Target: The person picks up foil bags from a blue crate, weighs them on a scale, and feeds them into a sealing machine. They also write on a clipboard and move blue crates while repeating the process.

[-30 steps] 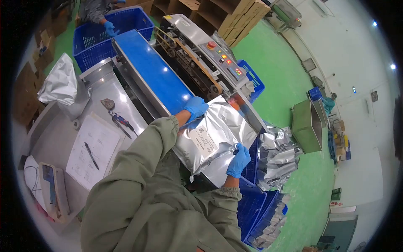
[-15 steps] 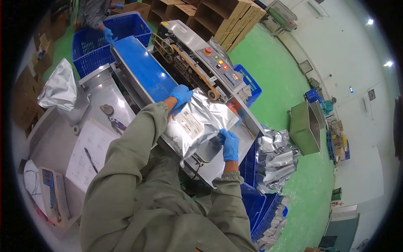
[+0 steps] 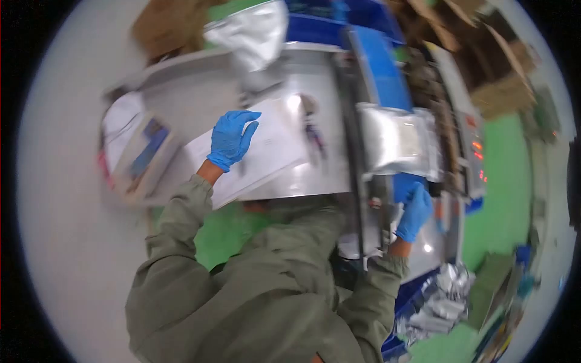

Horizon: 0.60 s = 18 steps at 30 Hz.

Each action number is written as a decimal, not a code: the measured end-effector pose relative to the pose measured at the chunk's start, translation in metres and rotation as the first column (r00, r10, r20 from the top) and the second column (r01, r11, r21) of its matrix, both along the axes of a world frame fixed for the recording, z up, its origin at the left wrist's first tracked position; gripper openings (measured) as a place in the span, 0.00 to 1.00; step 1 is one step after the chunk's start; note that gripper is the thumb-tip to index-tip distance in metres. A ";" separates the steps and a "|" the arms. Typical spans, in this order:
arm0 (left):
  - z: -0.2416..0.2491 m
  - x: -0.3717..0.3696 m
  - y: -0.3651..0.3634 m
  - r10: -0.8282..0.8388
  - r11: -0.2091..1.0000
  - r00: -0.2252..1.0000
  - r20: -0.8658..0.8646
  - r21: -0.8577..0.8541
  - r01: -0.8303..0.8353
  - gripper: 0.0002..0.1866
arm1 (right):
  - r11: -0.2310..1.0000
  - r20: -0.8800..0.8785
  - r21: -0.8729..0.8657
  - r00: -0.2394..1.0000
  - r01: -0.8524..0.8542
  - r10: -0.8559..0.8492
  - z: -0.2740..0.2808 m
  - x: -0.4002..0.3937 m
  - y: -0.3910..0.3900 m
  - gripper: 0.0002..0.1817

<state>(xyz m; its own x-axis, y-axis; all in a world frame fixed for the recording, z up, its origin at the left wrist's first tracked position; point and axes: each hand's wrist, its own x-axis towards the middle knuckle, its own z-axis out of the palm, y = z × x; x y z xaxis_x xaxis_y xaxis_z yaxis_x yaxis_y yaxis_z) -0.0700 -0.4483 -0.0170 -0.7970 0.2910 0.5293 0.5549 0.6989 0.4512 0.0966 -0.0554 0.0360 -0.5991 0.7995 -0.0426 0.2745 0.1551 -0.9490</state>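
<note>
Fingers, blue-gloved: left hand [image 3: 229, 142] parted, nothing held; right hand [image 3: 414, 215] blurred, grip cannot be told.
Silver pouch [image 3: 388, 144], labelled, laid across the blue belt [image 3: 378, 66], right hand just beside its near edge; left hand held above papers [image 3: 275, 136] on the worktop [image 3: 315, 181]. Pouch could be pulled askew or creased at the machine [image 3: 471, 138], were its edge fed in unevenly.

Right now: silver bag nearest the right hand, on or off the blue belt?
On: the silver bag lies across the blue belt, which shows beyond both sides.
</note>
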 end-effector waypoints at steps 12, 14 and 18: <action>-0.112 0.053 -0.133 0.155 0.962 0.963 0.221 -0.255 -0.096 0.21 | 0.550 0.580 0.001 0.448 -0.835 0.680 -0.121 -0.112 -0.297 0.17; -0.122 0.052 -0.138 0.147 0.969 0.958 0.248 -0.231 -0.089 0.21 | 0.457 0.714 0.081 0.372 -0.886 0.594 -0.147 -0.131 -0.311 0.18; -0.118 0.051 -0.139 0.144 0.970 0.956 0.254 -0.228 -0.086 0.23 | 0.429 0.412 -0.458 0.242 -0.778 0.879 -0.124 -0.145 -0.317 0.13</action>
<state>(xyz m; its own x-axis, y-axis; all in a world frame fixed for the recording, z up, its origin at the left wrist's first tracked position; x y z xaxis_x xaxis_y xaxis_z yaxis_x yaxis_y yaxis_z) -0.0189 -0.5870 -0.1346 -0.9351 0.2711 0.2283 0.3445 0.8467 0.4055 -0.0484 -0.3724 -0.0880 -0.7425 -0.1743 -0.6468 0.4955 0.5069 -0.7054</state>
